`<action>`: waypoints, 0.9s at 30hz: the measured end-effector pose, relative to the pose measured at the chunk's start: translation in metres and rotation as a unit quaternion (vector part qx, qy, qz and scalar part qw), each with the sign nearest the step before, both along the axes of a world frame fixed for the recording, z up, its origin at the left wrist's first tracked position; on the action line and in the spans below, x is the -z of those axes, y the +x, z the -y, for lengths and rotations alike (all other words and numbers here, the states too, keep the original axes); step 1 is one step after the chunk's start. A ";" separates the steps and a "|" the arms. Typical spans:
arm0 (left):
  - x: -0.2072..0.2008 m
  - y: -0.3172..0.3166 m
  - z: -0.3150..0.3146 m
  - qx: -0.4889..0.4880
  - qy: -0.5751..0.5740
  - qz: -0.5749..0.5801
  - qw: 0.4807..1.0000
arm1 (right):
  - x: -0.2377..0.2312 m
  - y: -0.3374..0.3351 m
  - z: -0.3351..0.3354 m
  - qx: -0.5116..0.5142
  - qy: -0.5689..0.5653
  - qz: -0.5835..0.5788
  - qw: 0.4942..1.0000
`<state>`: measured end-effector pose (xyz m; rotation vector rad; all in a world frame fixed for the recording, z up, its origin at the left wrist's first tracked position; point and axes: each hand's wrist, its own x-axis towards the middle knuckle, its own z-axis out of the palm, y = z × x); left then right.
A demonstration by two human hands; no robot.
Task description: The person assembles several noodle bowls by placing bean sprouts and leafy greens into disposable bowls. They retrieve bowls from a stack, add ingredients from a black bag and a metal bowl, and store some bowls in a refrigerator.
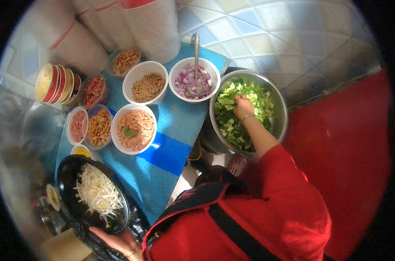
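Observation:
My right hand (244, 107) reaches into a large steel bowl (284, 115) on the right, its curled fingers closed on chopped leafy greens (232, 126). A bracelet circles that wrist. At the lower left, my left hand (117, 241) grips the near edge of a black bowl (66, 182) that looks tilted. Pale bean sprouts (99, 191) lie inside it. The fingers under this bowl are hidden. Black plastic (139, 217) bunches beside it.
On the blue tabletop (132, 178) stand tubs of chopped red onion (186, 78) with a ladle (196, 48), minced meat (147, 87), sliced sausage (136, 126) and other toppings. Stacked cups (149, 30) and paper bowls (54, 85) rise behind. A tiled wall (267, 35) bounds the far side.

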<state>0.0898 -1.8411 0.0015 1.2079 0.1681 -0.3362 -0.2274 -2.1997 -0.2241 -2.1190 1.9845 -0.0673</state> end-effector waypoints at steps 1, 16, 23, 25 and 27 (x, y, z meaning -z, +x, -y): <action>0.001 0.001 0.001 -0.001 -0.006 -0.001 1.000 | -0.003 0.000 -0.003 0.003 0.008 -0.005 1.000; 0.075 -0.016 0.105 0.483 -0.018 -0.024 0.875 | -0.075 -0.084 -0.014 0.206 -0.123 0.187 0.953; 0.133 -0.060 0.160 0.527 0.140 0.135 0.827 | -0.201 0.007 -0.075 -0.077 -0.051 0.485 0.870; 0.126 -0.070 0.155 0.477 0.028 -0.098 0.873 | -0.217 0.047 -0.084 -0.303 -0.080 0.336 0.888; 0.113 -0.068 0.132 0.489 0.052 0.055 0.869 | -0.221 0.090 -0.091 -0.407 -0.054 0.302 0.860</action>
